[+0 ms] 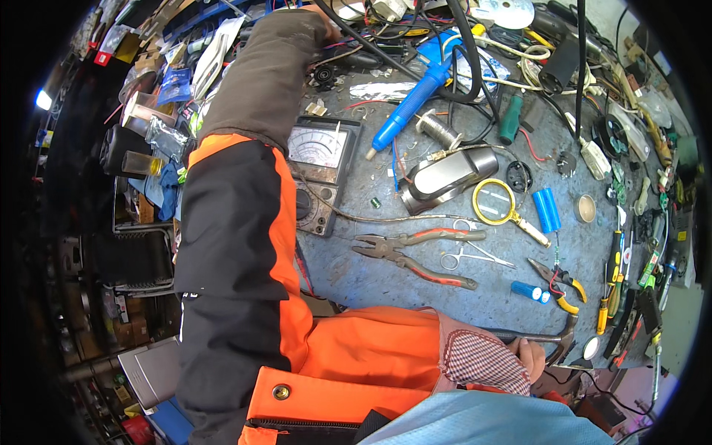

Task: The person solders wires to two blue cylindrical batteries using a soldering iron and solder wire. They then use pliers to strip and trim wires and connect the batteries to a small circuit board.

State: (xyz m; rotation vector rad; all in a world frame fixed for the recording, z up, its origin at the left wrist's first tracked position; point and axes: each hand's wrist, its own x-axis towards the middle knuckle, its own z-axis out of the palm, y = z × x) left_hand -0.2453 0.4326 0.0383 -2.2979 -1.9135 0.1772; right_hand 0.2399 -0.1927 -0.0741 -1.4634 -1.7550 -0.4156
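Note:
My left hand [328,28] reaches to the cluttered back of the bench among black cables [374,52], its fingers mostly hidden. The grey-and-orange sleeve crosses beside an analog meter [315,152]. My right hand [528,360] is at the near edge, fingers curled on a hammer [558,337]. Near it lie blue cylindrical cells [528,291], yellow-handled pliers [565,295], scissor-like forceps [482,257] and large grey-red pliers [411,267]. A yellow magnifying glass [495,200] and a silver metal casing [449,178] lie farther back.
A blue glue gun [404,111], solder spool [437,130] and green screwdriver [512,119] occupy the back middle. Several tools [614,274] line the right edge. Packets and jars [148,163] crowd the left, with a chair [137,259] beside the bench.

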